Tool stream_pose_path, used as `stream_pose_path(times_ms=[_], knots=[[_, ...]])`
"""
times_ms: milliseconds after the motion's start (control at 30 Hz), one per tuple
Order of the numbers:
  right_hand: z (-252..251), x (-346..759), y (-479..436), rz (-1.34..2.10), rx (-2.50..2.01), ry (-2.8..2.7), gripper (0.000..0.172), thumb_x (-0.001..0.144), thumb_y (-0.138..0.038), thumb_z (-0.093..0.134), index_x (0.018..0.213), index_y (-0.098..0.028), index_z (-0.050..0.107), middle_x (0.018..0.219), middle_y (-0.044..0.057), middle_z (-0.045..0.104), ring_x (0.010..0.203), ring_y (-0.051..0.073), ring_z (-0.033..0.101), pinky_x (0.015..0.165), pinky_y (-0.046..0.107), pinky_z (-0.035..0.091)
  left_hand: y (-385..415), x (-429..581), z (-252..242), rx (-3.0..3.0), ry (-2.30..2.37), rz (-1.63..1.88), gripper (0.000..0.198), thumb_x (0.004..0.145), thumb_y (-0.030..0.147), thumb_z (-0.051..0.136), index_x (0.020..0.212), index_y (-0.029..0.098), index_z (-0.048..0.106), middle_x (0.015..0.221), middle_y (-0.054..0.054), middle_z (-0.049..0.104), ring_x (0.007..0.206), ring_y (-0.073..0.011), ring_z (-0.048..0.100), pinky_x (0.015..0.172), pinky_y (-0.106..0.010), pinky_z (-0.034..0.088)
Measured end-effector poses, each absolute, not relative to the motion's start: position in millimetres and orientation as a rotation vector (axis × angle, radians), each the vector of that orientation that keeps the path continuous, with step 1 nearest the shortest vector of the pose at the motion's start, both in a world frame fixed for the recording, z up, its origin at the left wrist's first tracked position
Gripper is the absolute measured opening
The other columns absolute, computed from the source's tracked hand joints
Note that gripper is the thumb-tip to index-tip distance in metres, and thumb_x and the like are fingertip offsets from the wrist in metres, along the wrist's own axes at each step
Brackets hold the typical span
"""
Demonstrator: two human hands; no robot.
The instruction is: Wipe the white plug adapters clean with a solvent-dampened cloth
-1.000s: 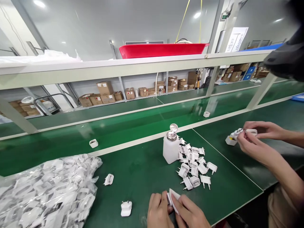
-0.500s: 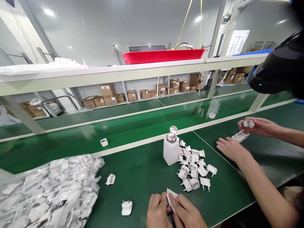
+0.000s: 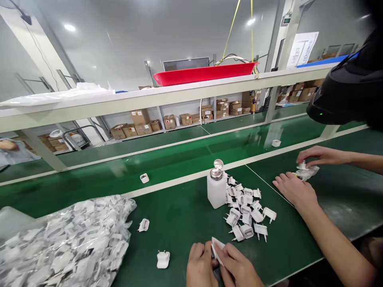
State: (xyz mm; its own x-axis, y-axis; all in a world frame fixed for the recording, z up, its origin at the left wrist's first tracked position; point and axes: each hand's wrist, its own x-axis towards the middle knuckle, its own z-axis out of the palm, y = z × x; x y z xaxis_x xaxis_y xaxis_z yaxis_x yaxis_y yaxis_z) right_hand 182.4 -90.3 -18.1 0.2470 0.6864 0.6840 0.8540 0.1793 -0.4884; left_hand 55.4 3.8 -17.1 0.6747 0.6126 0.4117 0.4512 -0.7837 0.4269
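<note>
At the bottom edge my left hand (image 3: 201, 266) and my right hand (image 3: 239, 268) are closed together on a small white plug part (image 3: 213, 250) and a white wipe (image 3: 219, 248). The left fingers pinch the part; the right fingers press the wipe against it. Just beyond my hands lies a pile of several white plug parts (image 3: 247, 209), next to a white dispenser bottle (image 3: 216, 189) with a metal top and its lid flipped up. One loose plug (image 3: 163, 259) lies left of my left hand.
A clear bag of white plugs (image 3: 64, 243) fills the lower left. Another loose plug (image 3: 143, 225) lies near it. A co-worker's hands (image 3: 296, 189) handle white parts (image 3: 305, 171) on the right. Small white caps (image 3: 144, 178) ride the green belt. A red tray (image 3: 206, 72) sits on the shelf.
My hands stay together on the part and wipe. The co-worker's hands parted, one lowering flat to the table, the other bringing a part down onto its small pile. The caps drifted right.
</note>
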Motion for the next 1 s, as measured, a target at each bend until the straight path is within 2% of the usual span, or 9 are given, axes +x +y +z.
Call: stream_pose_path(times_ms=[67,233,333,433,600,700,833,1000], knots=[[-15,183,-91,-0.185,-1.518,-1.495,0.046,0.091,-0.012,0.054,0.122,-0.040,0.073,0.068,-0.002,0.065,0.051,0.009,0.068,0.054,0.010,0.053,1,56,-12,2.594,0.868,0.778,0.033,0.080,-0.002,0.049,0.091,0.015,0.075,0.074,-0.008,0.066,0.073,-0.0226,0.066,0.066,-0.027,0.051],[-13,184,-93,-0.080,-1.477,-1.499,0.045,0.091,-0.009,0.056,0.120,-0.038,0.075,0.076,0.000,0.070,0.057,0.012,0.072,0.055,0.012,0.055,-6,58,-4,2.522,0.954,0.694,0.038,0.072,-0.008,0.046,0.083,0.016,0.074,0.074,-0.007,0.064,0.072,-0.0207,0.065,0.063,-0.025,0.051],[-15,185,-95,-0.052,-1.459,-1.496,0.044,0.092,-0.010,0.055,0.119,-0.039,0.075,0.070,0.000,0.067,0.055,0.011,0.071,0.054,0.011,0.054,-8,59,0,2.476,0.958,0.698,0.040,0.075,-0.008,0.045,0.089,0.014,0.075,0.076,-0.007,0.065,0.075,-0.0214,0.065,0.064,-0.025,0.051],[-16,184,-96,-0.030,-1.488,-1.475,0.043,0.092,-0.011,0.058,0.120,-0.038,0.075,0.076,0.000,0.070,0.057,0.011,0.071,0.055,0.011,0.055,-9,60,4,2.472,0.947,0.690,0.040,0.079,-0.007,0.042,0.086,0.014,0.074,0.076,-0.008,0.065,0.074,-0.0210,0.064,0.064,-0.026,0.051],[-18,181,-95,-0.022,-1.492,-1.426,0.036,0.095,-0.021,0.059,0.120,-0.041,0.076,0.071,0.000,0.069,0.055,0.011,0.070,0.055,0.012,0.055,-7,59,1,2.489,0.929,0.721,0.039,0.076,-0.007,0.042,0.087,0.013,0.075,0.075,-0.008,0.065,0.074,-0.0221,0.064,0.065,-0.026,0.051],[-18,181,-94,0.025,-1.513,-1.397,0.035,0.093,-0.023,0.063,0.120,-0.042,0.076,0.075,0.001,0.071,0.058,0.014,0.072,0.055,0.014,0.057,-6,59,-3,2.477,0.916,0.756,0.039,0.077,-0.006,0.043,0.085,0.016,0.074,0.074,-0.006,0.065,0.072,-0.0207,0.063,0.064,-0.025,0.050],[-20,181,-94,0.098,-1.513,-1.361,0.035,0.092,-0.029,0.064,0.121,-0.043,0.076,0.068,0.000,0.069,0.056,0.015,0.070,0.053,0.016,0.058,-4,58,-7,2.481,0.900,0.776,0.041,0.080,-0.004,0.043,0.096,0.012,0.078,0.076,-0.009,0.067,0.074,-0.0236,0.065,0.066,-0.027,0.052],[-25,181,-95,0.206,-1.530,-1.290,0.032,0.093,-0.031,0.063,0.121,-0.043,0.075,0.071,0.000,0.069,0.058,0.016,0.071,0.053,0.018,0.059,-3,58,-12,2.457,0.892,0.778,0.042,0.081,-0.003,0.040,0.093,0.013,0.078,0.077,-0.010,0.066,0.075,-0.0241,0.065,0.066,-0.028,0.054]])
